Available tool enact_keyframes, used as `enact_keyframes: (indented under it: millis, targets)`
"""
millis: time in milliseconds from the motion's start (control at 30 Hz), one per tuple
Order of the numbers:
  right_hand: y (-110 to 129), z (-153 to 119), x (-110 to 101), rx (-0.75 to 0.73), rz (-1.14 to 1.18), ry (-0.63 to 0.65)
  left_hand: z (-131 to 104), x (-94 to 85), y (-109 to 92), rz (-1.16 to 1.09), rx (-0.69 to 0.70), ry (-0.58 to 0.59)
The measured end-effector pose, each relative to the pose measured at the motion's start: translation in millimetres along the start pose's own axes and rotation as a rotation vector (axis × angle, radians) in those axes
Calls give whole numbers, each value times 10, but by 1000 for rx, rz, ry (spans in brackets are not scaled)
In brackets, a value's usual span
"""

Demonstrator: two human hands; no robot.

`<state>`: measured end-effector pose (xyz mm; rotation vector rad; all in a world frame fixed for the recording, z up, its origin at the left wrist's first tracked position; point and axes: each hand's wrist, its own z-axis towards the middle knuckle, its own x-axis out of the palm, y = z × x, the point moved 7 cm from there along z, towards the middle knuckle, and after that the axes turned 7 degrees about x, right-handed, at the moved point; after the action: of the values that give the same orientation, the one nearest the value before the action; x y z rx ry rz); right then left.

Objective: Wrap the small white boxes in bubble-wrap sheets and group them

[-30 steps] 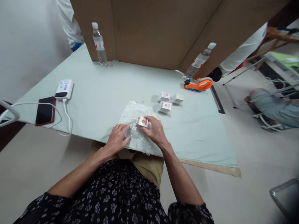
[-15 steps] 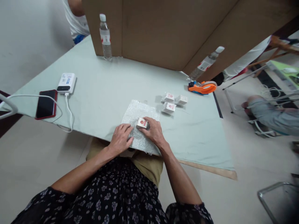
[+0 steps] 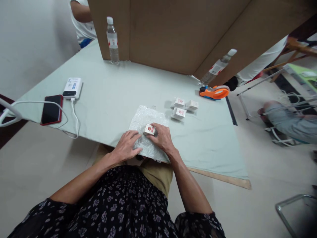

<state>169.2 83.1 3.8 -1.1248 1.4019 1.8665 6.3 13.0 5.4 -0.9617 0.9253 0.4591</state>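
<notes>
A sheet of clear bubble wrap [image 3: 145, 119] lies at the near edge of the pale green table [image 3: 111, 96]. My right hand [image 3: 161, 138] holds a small white box with a red mark [image 3: 150, 129] down on the sheet. My left hand [image 3: 126, 145] rests flat on the near left part of the bubble wrap, fingers touching it. Three more small white boxes [image 3: 182, 108], wrapped in clear film, lie in a cluster beyond and to the right of the sheet.
An orange tape dispenser [image 3: 214, 92] sits at the right edge. Two water bottles [image 3: 112, 41] stand against a large cardboard wall [image 3: 173, 33]. A power bank [image 3: 72, 88] and red phone [image 3: 52, 109] with cables lie at left. Other people are nearby.
The view has shifted slightly. My hands stay on the bubble wrap; the right hand has nudged the small box a little to the left on the sheet.
</notes>
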Motion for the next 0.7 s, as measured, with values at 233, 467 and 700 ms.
enact_keyframes:
  millis: [233,467,700]
  targets:
    - [9,5,24,-9,30,5,-151,-28,-3,-34,78,130]
    - [63,-233,-252,-58,70,-61,-154,-85,-50,12,158,177]
    - [233,-871,-181,-189,-40,50,-36,-200,-48,-51,210,23]
